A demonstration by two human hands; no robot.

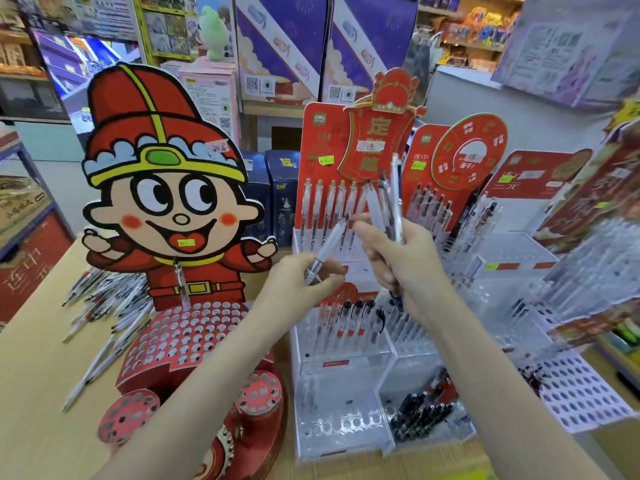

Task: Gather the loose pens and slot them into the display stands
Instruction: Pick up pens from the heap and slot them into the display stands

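The left hand pinches one white pen with a clear barrel, tilted up to the right. The right hand grips a bundle of pens, white and clear, some with dark parts, pointing upward. Behind and below the hands stands a clear tiered display stand with a few pens in its holes. Many loose pens lie on the wooden table, left of a red cartoon stand.
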